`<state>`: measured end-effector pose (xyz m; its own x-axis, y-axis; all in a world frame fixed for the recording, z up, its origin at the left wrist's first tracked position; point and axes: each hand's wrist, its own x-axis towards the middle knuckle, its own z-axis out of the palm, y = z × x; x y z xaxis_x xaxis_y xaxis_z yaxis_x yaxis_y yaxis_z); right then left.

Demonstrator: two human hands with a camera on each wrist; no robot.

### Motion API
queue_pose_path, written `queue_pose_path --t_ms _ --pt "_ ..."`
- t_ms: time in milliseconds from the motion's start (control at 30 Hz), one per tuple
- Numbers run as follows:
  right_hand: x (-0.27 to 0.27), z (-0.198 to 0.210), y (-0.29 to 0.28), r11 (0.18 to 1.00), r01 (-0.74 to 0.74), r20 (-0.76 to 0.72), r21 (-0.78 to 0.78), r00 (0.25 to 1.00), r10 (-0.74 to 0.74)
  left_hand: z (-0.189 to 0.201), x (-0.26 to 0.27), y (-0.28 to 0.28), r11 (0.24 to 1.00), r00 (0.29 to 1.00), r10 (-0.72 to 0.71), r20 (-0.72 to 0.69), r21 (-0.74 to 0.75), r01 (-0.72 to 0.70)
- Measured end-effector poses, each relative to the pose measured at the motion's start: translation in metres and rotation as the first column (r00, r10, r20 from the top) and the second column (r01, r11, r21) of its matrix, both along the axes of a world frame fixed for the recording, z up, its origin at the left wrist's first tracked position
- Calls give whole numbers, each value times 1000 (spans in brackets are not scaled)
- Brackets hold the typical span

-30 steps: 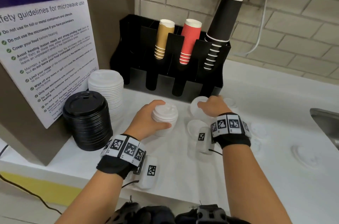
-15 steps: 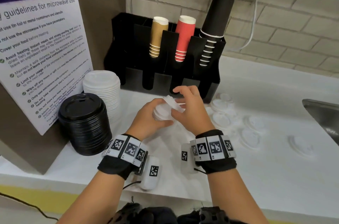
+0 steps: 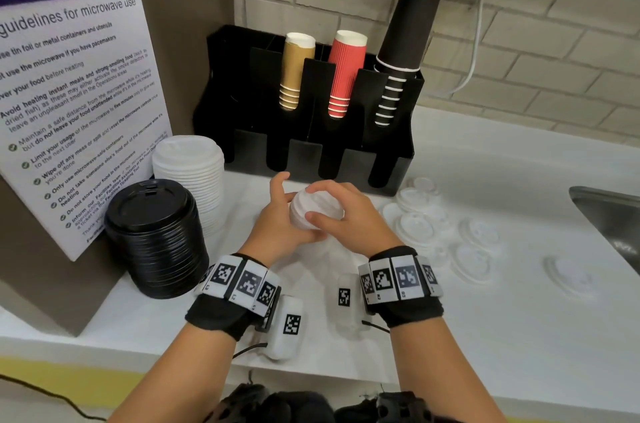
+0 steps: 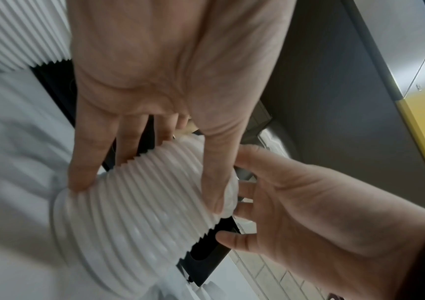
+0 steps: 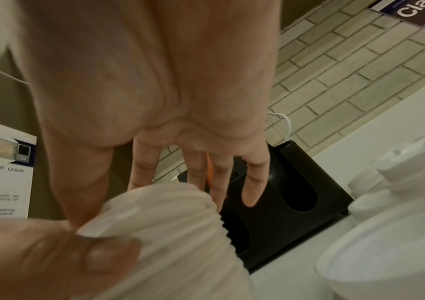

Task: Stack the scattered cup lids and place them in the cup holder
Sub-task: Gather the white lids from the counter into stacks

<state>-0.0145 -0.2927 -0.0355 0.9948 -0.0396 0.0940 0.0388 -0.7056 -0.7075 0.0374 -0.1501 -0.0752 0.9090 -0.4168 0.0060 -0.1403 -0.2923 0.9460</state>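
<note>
Your left hand (image 3: 277,230) grips the stack (image 3: 300,212) roughly upright just before the holder (image 3: 356,163), your right hand (image 3: 349,214) presses fairly straight fingers on its top; loose lids (image 3: 415,228) lie rightward, nearer your right hand.

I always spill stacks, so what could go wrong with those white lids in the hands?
1. The left hand grips the lid stack while the right hand presses on top; a crooked push might tip it and spill lids.
2. Loose lids lie close beside the right wrist, so a sweep could knock them toward the sink.
</note>
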Motion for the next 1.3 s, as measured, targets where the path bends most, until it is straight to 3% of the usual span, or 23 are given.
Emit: queue_pose_path --t_ms 333,467,533,667,833,1000,1167,1300 --pt "0 2 -5 998 -47 -16 -28 999 47 -2 -4 -3 999 999 7 37 -48 -6" --pt "-2 6 -31 988 152 -4 -14 988 -152 -3 -3 -2 999 999 19 45 -37 -17" --pt "-4 6 -48 965 211 -124 -155 965 -231 -4 -2 -2 1000 999 17 45 -27 -16" --pt "-13 -1 -57 936 122 -367 -330 897 -246 -4 -2 -3 1000 999 19 35 -16 -19" --pt "-6 -10 -50 916 9 -493 -402 840 -225 -4 -2 -4 999 999 33 26 -15 -33" --pt "-4 -11 -48 904 -12 -536 -427 808 -243 -4 1 -1 999 999 12 50 -32 -10" --pt "-8 0 -50 917 64 -478 -395 837 -265 -6 4 1 999 999 7 54 -45 -5" --pt "-12 20 -59 954 252 -180 -164 943 -280 -6 4 0 999 998 7 58 -52 -4"
